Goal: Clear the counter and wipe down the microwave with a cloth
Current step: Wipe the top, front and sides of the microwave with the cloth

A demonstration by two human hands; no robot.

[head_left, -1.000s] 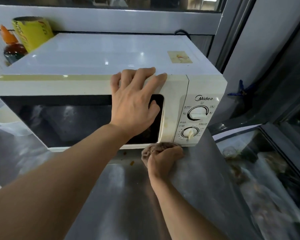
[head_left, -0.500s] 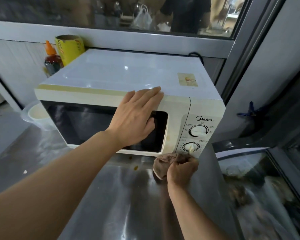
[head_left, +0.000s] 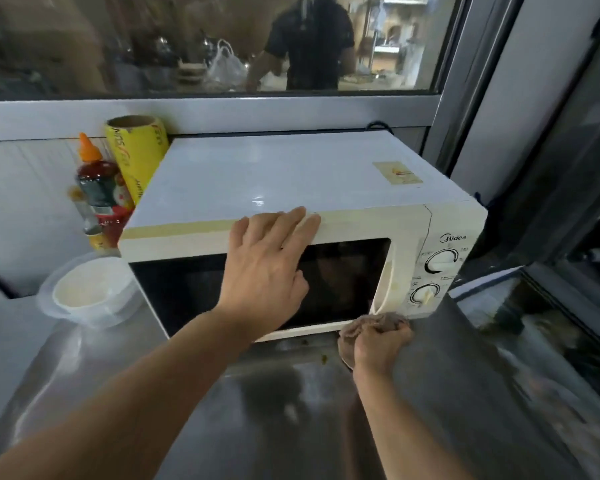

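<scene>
The microwave (head_left: 302,216) sits at the back of the steel surface (head_left: 291,410). The left hand (head_left: 267,268) lies flat and open against its door — likely bracing it. The right hand (head_left: 378,344) clutches a bunched cloth (head_left: 368,323) at the lower front edge, near crumbs — apparently mid-wipe.

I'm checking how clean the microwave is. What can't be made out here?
- Microwave door glass: the left hand covers its middle.
- Its left side and back: turned away from the head camera.
- Its bottom right corner: the cloth, gripped by the right hand, hides it.
- Dial labels: too small to read.
- Sauce bottle label: blurred.
</scene>
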